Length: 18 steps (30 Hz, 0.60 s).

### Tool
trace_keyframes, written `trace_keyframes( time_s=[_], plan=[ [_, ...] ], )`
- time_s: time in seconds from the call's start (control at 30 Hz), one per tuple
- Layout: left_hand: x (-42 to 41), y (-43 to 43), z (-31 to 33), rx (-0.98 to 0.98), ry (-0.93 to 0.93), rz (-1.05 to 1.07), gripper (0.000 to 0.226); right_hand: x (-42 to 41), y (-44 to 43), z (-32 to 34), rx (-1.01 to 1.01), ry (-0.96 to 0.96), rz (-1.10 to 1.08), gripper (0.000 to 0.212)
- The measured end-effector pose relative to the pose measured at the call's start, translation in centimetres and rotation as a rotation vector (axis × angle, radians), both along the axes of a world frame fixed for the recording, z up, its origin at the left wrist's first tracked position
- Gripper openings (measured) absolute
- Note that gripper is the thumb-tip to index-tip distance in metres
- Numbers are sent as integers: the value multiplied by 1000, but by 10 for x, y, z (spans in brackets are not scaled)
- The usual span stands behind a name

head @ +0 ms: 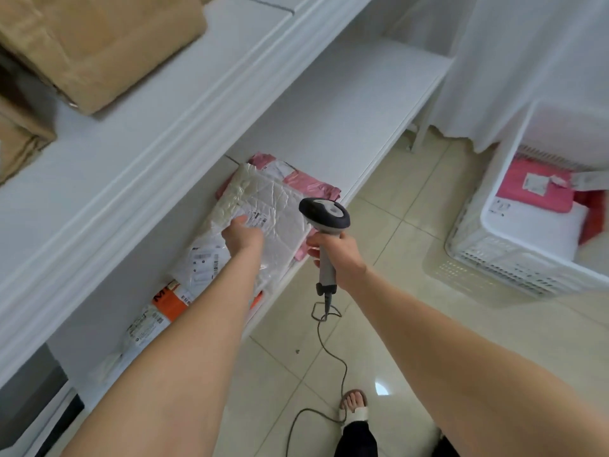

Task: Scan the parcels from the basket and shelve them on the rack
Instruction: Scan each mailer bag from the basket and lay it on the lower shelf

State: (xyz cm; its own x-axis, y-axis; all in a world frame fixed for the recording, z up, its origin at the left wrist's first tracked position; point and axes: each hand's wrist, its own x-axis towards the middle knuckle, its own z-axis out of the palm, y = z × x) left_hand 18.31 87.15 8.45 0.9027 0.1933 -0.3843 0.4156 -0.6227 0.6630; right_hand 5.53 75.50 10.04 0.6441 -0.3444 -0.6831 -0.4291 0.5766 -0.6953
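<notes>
I have the white parcel (273, 209) down on the lower shelf (346, 110) of the rack. It lies on top of a pink parcel (309, 183) and partly over another labelled one (204, 258), close to the shelf's front edge. My left hand (242, 237) presses on its top near the label. The fingers look laid flat, not hooked round an edge. My right hand (339, 255) is wrapped tight round the handle of the scanner (324, 214), whose head hovers just beside the parcel.

The wrapping looks slick and crinkled, and the stack under it is uneven. If I lift the left hand carelessly, I judge the parcel could slide forward off the pile and onto the floor. The scanner cable (329, 351) trails down to the tiles and loops near my foot (354, 402), so a step toward the basket (494, 225) could snag it and jerk the scanner. More parcels wait in that basket, well apart to the right.
</notes>
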Motion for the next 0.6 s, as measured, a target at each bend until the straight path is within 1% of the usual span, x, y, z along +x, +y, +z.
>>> trace_keyframes(
  time_s=[0.17, 0.27, 0.43, 0.6],
  plan=[
    [-33, -88, 24, -60, -9, -181, 45, -49, -71, 26, 30, -63, -168, 13],
    [-64, -152, 39, -100, -25, -267, 37, -84, -123, 36, 66, -110, -292, 13],
    [-125, -257, 56, -98, -36, -436, 41, -153, -218, 47, 98, -48, -412, 14],
    [-197, -367, 59, -105, -13, -540, 39, -233, -312, 52, 204, -20, -537, 29]
  ],
)
